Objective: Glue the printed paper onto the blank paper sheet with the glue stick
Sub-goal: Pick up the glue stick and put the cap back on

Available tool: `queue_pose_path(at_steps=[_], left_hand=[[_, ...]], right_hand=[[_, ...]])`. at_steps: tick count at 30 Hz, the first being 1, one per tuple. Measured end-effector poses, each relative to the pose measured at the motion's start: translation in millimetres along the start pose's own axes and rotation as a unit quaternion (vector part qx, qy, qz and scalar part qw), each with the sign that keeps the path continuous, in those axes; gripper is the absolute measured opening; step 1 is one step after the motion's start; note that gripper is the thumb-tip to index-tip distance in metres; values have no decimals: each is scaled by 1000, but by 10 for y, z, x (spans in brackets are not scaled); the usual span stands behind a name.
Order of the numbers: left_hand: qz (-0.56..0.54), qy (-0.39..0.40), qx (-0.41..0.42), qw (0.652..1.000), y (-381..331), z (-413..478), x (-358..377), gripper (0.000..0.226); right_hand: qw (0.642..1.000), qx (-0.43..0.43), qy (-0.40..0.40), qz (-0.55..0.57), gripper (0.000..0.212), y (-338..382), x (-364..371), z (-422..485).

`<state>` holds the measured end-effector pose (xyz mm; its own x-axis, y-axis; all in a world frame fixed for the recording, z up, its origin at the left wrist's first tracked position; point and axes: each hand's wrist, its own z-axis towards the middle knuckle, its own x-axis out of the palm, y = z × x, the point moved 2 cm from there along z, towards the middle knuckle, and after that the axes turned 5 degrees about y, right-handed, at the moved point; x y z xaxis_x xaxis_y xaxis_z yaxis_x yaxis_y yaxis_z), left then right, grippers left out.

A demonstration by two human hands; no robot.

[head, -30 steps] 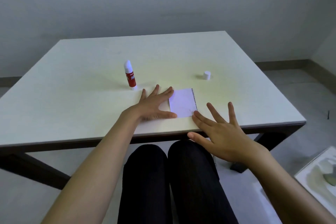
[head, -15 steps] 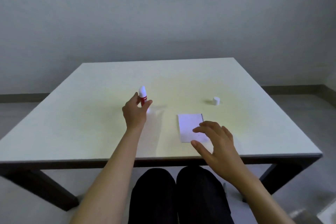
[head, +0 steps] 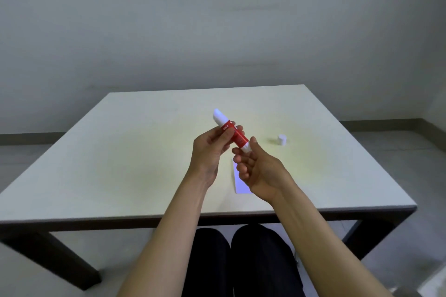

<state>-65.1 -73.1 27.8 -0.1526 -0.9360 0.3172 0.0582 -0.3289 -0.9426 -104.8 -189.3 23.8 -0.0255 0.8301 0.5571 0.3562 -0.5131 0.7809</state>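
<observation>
Above the table [head: 120, 164] | both hands' fingers pinching glue stick [head: 237, 136] | paper [head: 239, 185] below

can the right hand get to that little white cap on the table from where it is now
Probably yes. The small white cylindrical cap stands alone on the pale table, to the right of the right hand, with nothing between them. But that hand's fingers are on the red and white glue stick.

Dim, cool, even light; a yellowish patch sits mid-frame on the tabletop [head: 149, 164]. Shadows are faint. Slight softness throughout, with wide-angle bending toward the frame edges.
</observation>
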Motion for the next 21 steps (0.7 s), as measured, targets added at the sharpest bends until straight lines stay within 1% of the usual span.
queue_pose_path(at_steps=[1,2,3,4,5,6,7,8,9,10,11,12,13,14,15,16,17,18,19,20,21], left_hand=[[3,-7,6,1000,-19,-11,2,11],[2,-12,13,1000,-27,-22,6,10],[-2,-16,17,1000,-43,-37,16,9],[-4,-18,21,1000,-56,-50,27,9],[-3,-20,24,1000,-78,-60,44,8],[5,-21,28,999,-94,-65,59,8],[15,-21,33,999,-113,-78,79,8],[25,-20,36,999,-126,-85,94,7],[31,-21,36,999,-129,-90,99,6],[34,-24,36,999,-125,-90,93,5],[36,-27,35,998,-124,-89,86,5],[38,-29,33,998,-122,-87,76,5],[39,-28,31,998,-118,-93,75,5],[40,-27,28,998,-113,-97,79,5],[43,-27,28,998,-114,-99,90,5],[52,-30,31,998,-109,-95,96,5],[65,-37,36,997,-103,-88,103,4],[77,-46,42,995,-101,-80,112,5],[87,-54,46,994,-98,-73,126,8],[92,-58,49,993,-98,-65,144,11],[95,-60,49,992,-98,-58,162,14]], right_hand=[[1000,-27,4,3,37,3,8,-8],[996,-78,-2,-43,29,0,7,-16],[978,-156,-27,-135,20,-21,-8,-12],[931,-251,-71,-256,11,-53,-28,-15],[847,-348,-130,-380,7,-94,-45,-21],[761,-417,-168,-467,12,-147,-70,-12],[697,-455,-188,-521,19,-178,-102,2],[676,-463,-202,-536,25,-188,-136,12],[719,-434,-196,-506,30,-163,-161,11],[814,-358,-173,-424,37,-108,-144,-15],[905,-260,-123,-315,42,-63,-110,-33],[966,-151,-67,-201,49,-36,-86,-53],[992,-61,-22,-111,57,-19,-88,-64],[999,-13,9,-44,57,-3,-80,-79],[1000,-2,20,11,50,5,-79,-80],[998,-5,22,62,39,17,-70,-84],[996,-30,22,85,28,14,-74,-69],[994,-91,17,53,18,-8,-86,-62],[983,-179,-8,-43,8,-40,-112,-59],[940,-273,-61,-194,5,-62,-130,-87],[867,-355,-119,-329,12,-97,-167,-77]])
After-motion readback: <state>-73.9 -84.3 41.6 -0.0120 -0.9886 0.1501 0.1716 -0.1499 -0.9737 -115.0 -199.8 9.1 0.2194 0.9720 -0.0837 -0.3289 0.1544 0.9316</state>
